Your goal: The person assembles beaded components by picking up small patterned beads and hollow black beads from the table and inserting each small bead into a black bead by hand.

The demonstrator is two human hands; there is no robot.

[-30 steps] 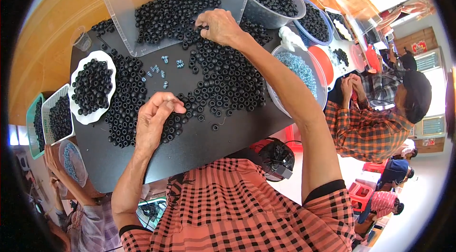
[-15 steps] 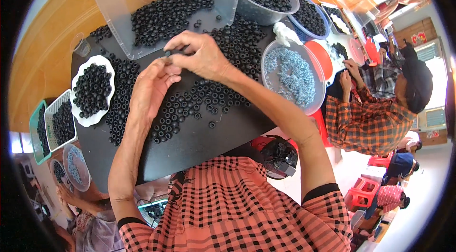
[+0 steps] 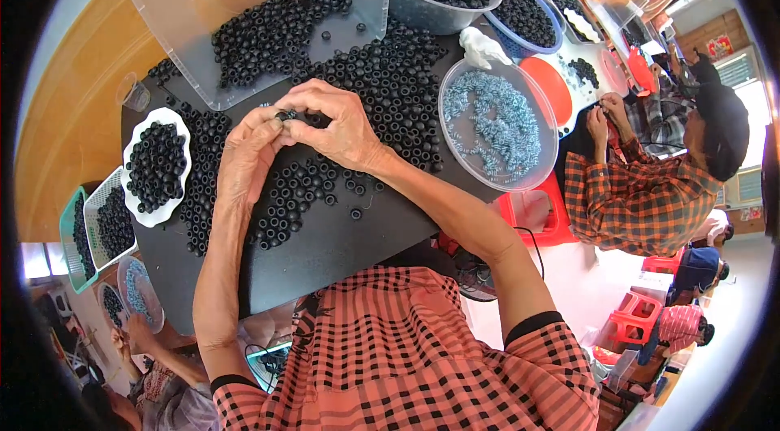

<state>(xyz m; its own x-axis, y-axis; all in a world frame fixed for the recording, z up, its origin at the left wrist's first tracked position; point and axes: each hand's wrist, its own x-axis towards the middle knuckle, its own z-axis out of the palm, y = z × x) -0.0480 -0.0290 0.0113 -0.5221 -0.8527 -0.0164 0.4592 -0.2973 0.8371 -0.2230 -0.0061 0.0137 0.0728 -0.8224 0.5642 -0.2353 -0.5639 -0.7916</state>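
Both my hands meet above the dark table, fingertips pinched together. Between them shows a small round black part (image 3: pixel 286 115) with a hole, like those heaped around. My left hand (image 3: pixel 250 151) grips it from the left, thumb and forefinger closed on it. My right hand (image 3: pixel 335 124) presses thumb and fingers against the same part from the right; whether a second small piece is in its fingers is hidden. Beneath and beyond the hands lie loose black ring-shaped parts (image 3: pixel 398 86). A round clear tub of small bluish metal springs (image 3: pixel 496 118) stands right of my right forearm.
A clear bin (image 3: pixel 175 33) tipped toward me spills black parts at the back. Beside it stand a tub (image 3: pixel 439 17) and a blue basket (image 3: pixel 546 47). A scalloped white plate (image 3: pixel 185 156) of parts sits left. Co-workers sit right (image 3: pixel 642 195) and lower left (image 3: pixel 175 398).
Both hands have drawn closer together and slightly lower, fingers now curled around the black part. The view has shifted a little. The co-worker at lower left has raised a hand.
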